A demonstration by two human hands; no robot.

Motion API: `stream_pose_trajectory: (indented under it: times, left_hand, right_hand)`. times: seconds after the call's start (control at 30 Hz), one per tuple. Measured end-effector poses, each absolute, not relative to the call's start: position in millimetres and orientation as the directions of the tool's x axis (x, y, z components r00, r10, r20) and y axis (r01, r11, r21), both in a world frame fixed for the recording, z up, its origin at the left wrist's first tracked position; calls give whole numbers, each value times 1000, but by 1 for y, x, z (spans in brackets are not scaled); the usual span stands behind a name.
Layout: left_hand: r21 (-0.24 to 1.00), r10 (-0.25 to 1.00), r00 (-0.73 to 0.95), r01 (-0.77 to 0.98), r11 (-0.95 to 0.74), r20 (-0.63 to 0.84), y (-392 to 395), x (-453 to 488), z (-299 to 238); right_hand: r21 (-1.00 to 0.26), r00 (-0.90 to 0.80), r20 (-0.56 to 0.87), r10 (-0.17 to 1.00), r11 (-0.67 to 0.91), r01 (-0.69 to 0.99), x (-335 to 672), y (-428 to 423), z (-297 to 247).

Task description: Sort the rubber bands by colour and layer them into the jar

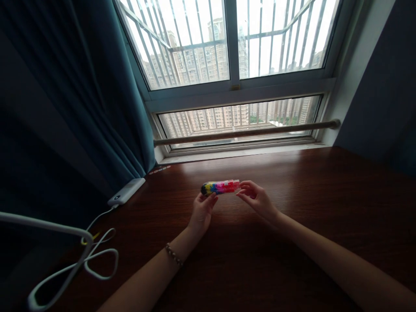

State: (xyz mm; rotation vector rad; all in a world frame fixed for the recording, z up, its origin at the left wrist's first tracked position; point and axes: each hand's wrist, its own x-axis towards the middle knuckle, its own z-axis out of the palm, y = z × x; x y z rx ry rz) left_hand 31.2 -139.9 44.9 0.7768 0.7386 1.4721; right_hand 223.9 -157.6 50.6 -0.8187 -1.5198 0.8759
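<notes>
A small clear packet (224, 187) filled with bright colours is held level above the brown wooden table. Its contents run from black and yellow at the left through blue and pink to red at the right; what they are is too small to tell. My left hand (203, 210) grips the packet's left part from below, thumb on the near side. At the opposite end, my right hand (256, 199) has thumb and fingers curled about the clear tip. A beaded bracelet (174, 255) circles my left wrist.
On the left of the wooden table (260, 268) lies a white power bank (126, 192) with a looped white cable (113, 260). A white metal bar (42, 223) juts in there. Behind are a blue curtain (107, 95), a barred window and a rail (247, 133).
</notes>
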Motion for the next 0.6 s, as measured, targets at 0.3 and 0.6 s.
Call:
stream_pose_trajectory:
  times: [0.3,0.6]
  left_hand:
    - [749,978,183,-661,46,101,-106,-24,96]
    - [740,998,64,-670,58,-21,-69,-49,36]
  right_hand:
    - [-952,-474,306,826,264,-154,145,-112,53]
    - [-875,-313,131,941,-38,-482,98,-92,26]
